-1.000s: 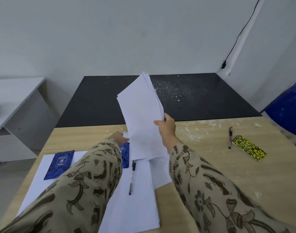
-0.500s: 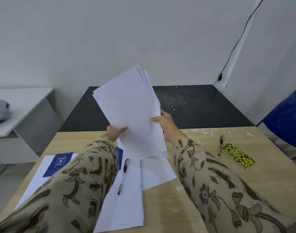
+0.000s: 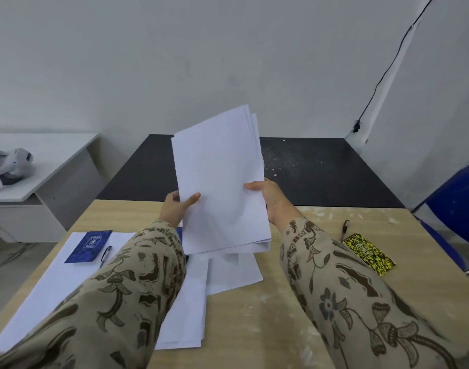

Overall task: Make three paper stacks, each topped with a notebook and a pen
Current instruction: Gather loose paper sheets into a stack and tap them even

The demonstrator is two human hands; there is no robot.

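Observation:
A sheaf of white paper [image 3: 220, 182] stands upright above the wooden table [image 3: 254, 323]; my left hand [image 3: 178, 207] grips its left edge and my right hand [image 3: 268, 198] grips its right edge. At the left, a paper stack [image 3: 62, 283] carries a blue notebook [image 3: 89, 246] and a pen [image 3: 106, 255]. A second paper stack [image 3: 190, 302] lies in the middle, largely hidden by my left sleeve. Loose sheets [image 3: 236, 272] lie under the held sheaf. A yellow-and-black notebook [image 3: 369, 253] and a black pen [image 3: 344, 229] lie on the bare table at the right.
A black table [image 3: 321, 177] adjoins the far edge of the wooden one. A white side desk [image 3: 49, 161] at the left holds a white headset [image 3: 9, 166]. A blue chair [image 3: 457, 209] stands at the right. A black cable [image 3: 382, 78] runs down the wall.
My left hand came up from the table and took the sheaf's left edge. Both hands turned the sheaf upright and squarer. The camera view tilted upward.

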